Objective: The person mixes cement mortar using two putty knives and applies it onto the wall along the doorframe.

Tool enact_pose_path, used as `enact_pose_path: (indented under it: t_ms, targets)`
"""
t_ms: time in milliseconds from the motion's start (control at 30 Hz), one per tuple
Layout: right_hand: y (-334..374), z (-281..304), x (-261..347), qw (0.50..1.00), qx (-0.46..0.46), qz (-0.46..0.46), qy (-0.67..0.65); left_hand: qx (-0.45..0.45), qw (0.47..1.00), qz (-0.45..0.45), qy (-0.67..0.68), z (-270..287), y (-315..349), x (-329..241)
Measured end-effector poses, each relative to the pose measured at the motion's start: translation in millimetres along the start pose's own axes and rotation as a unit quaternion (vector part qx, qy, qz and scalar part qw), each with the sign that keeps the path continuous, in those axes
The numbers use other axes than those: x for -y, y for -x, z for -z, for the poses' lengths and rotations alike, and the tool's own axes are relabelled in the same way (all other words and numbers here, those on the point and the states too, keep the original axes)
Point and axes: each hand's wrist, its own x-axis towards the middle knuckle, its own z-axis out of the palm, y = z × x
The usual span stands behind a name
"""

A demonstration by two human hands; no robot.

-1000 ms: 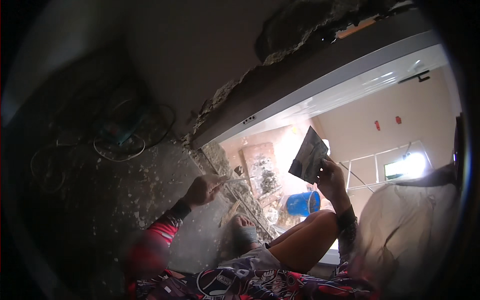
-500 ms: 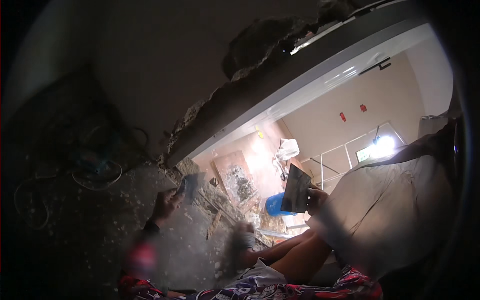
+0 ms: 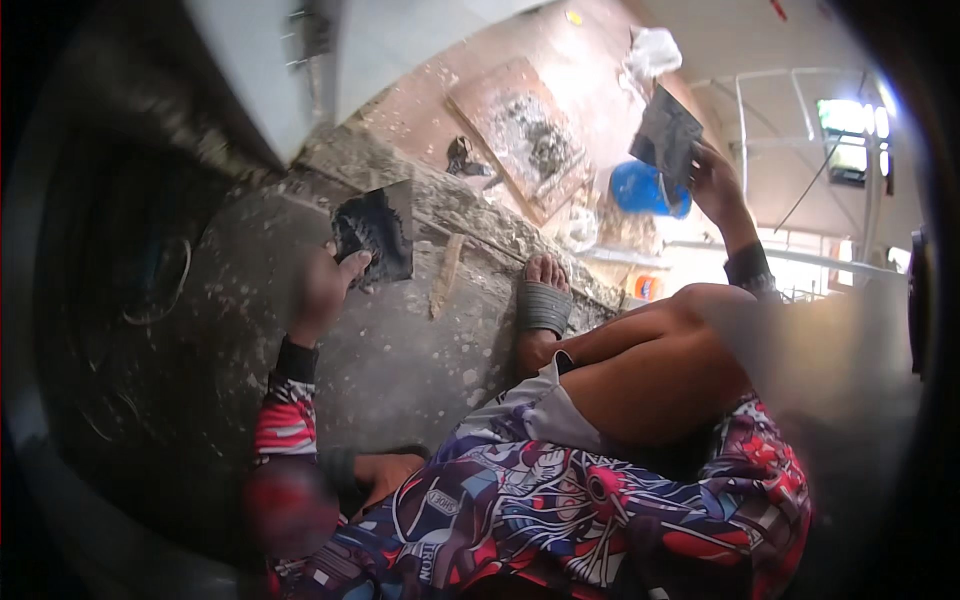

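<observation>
My left hand [image 3: 322, 288] is closed on the edge of a thin dark square plate [image 3: 398, 225], with its thumb on the near side. A ragged smear of dark grey paste [image 3: 362, 232] covers part of that plate, which is above the dusty floor beside the broken threshold. Out to the right, my right hand [image 3: 716, 185] grips a second thin grey rectangular plate [image 3: 664, 130] by its lower right edge. This one is tilted, and darker patches show on its face. The two plates are well apart.
Beyond the rough, chipped threshold [image 3: 460, 215] lies a board [image 3: 520, 110] with a heap of grey mortar. Near it are a blue bucket [image 3: 640, 188], a white plastic bag [image 3: 652, 52] and a wood strip [image 3: 447, 275]. My sandalled foot [image 3: 545, 305] is by the threshold.
The view has tipped downward and brightened, bringing my legs and the floor into sight. Both hands appear higher in the picture, each still holding its plate; the left plate's smeared face now shows.
</observation>
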Motion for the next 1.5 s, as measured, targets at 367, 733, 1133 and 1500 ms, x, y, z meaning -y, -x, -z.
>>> enact_pose_path:
  t_ms: [367, 733, 1133, 1500]
  targets:
    - [-147.4, 124.9, -216.2, 0.974, -0.142, -0.166, -0.052, 0.002, 0.896, -0.011, -0.444, -130.1, -174.0, -97.2]
    - [-158.2, 71.5, -309.5, 0.936, -0.221, -0.192, -0.196, 0.294, 0.621, -0.172, -0.706, -303.1, -478.1, 54.1]
    - [-99.2, 65.4, -338.4, 0.908, -0.244, -0.227, -0.256, 0.382, 0.449, -0.260, -0.765, -411.9, -584.0, 134.2]
    - [-139.8, 51.6, -338.4, 0.919, -0.239, -0.218, -0.224, 0.446, 0.385, -0.263, -0.764, -393.4, -565.0, 112.3]
